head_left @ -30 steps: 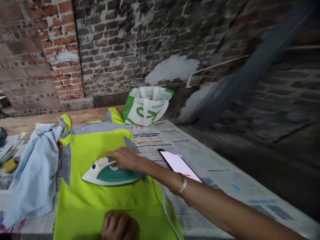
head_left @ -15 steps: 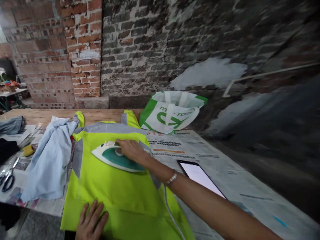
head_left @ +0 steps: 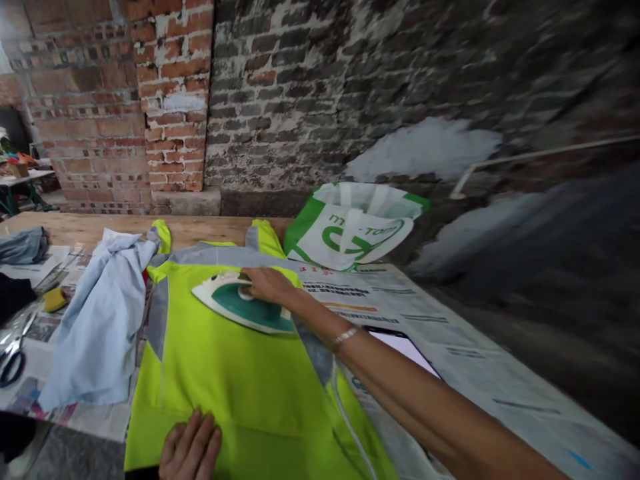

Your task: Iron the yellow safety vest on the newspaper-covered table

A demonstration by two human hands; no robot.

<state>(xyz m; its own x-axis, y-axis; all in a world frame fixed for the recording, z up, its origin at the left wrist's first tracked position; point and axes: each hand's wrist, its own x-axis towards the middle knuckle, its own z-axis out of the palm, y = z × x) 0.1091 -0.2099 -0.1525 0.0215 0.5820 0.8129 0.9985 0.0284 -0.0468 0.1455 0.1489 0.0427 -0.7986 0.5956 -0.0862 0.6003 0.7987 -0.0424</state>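
Note:
A neon-yellow and grey jacket point(head_left: 220, 373) lies spread out over newspaper, its sleeves reaching toward the back. My right hand point(head_left: 270, 285) grips the handle of a green and white iron point(head_left: 245, 307), whose soleplate rests on the upper part of the jacket with the tip pointing left. From behind the iron a pale cord point(head_left: 346, 417) runs down across the jacket toward me. At the jacket's bottom edge, my left hand point(head_left: 191, 445) lies on the fabric with its fingers stretched out, holding nothing.
Left of the jacket lie a light blue shirt point(head_left: 100, 327), scissors point(head_left: 14, 357), a yellow block point(head_left: 55, 300) and dark cloth point(head_left: 15, 293). A white and green bag point(head_left: 355, 227) stands by the brick wall point(head_left: 280, 100). My right forearm partly covers a phone point(head_left: 407, 350).
The iron in my right hand has moved slightly up and to the right over the jacket. My left hand has shifted a little, its fingers closer together. The camera view has moved slightly.

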